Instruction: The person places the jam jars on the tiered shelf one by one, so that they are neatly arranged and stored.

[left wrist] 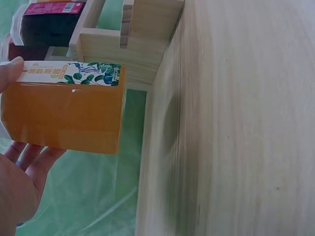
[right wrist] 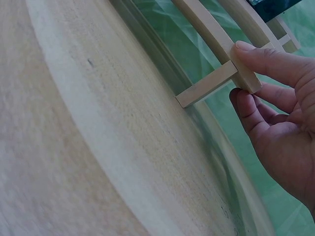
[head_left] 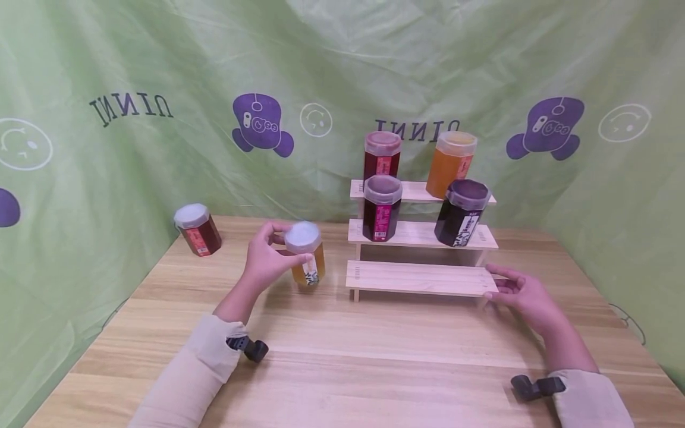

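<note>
In the head view, my left hand (head_left: 264,258) grips an amber jar (head_left: 319,257) with a whitish lid, thumb on the near side and fingers around the far side. The left wrist view has this jar (left wrist: 64,120) above the wooden table, its leafy label turned up beside the thumb. To the right, my right hand (head_left: 527,297) pinches the right end of the bottom shelf (head_left: 417,277) of a three-tier wooden rack. Up close in the right wrist view, the thumb (right wrist: 268,61) lies on top of the shelf board and the fingers curl below it.
A red jar (head_left: 382,163) and an orange jar (head_left: 445,173) stand on the top tier. Two dark jars (head_left: 371,217) (head_left: 451,223) occupy the middle tier. Another red jar (head_left: 206,239) sits at the table's back left. A green curtain (head_left: 342,65) hangs behind.
</note>
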Demonstrator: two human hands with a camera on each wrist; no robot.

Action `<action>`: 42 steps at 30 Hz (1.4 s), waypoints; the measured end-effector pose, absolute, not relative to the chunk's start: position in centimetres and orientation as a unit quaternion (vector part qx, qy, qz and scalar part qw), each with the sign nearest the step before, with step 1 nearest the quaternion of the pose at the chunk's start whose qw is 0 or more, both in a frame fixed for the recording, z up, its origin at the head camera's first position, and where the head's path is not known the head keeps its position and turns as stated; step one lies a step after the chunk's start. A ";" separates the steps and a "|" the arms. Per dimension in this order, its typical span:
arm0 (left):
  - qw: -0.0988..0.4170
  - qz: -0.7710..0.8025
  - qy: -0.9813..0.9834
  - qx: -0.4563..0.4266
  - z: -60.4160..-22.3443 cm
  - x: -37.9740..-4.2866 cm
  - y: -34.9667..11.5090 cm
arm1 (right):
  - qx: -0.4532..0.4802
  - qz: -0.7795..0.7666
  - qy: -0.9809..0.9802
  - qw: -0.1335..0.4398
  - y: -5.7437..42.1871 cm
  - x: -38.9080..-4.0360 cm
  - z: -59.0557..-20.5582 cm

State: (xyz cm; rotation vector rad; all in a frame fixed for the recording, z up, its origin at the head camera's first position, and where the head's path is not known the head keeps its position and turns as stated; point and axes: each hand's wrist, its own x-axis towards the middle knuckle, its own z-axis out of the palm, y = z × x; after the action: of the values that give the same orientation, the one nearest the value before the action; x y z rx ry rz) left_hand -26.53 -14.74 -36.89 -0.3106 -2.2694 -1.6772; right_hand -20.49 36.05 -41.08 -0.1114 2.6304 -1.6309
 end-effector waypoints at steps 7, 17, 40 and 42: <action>0.150 -0.587 -0.786 -0.121 -36.6 -25.8 -14.3 | -0.034 -0.526 0.849 0.023 36.0 -20.4 -40.9; 0.154 -0.573 -0.796 -0.123 -35.7 -24.4 -13.6 | -0.044 -0.526 0.849 0.027 35.5 -20.7 -40.6; 0.137 -0.583 -0.784 -0.164 -34.2 -23.1 -9.8 | -0.038 -0.534 0.844 0.018 35.8 -20.3 -40.8; 0.136 -0.584 -0.782 -0.169 -34.1 -23.0 -9.5 | -0.037 -0.531 0.847 0.017 35.8 -20.3 -40.8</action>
State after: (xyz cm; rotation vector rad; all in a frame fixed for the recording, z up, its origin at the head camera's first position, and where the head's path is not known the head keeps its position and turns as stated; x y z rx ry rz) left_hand -23.03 -9.46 -34.13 -0.4905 -2.2661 -1.6909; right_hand -20.28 35.82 -40.84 -0.1164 2.6316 -1.6490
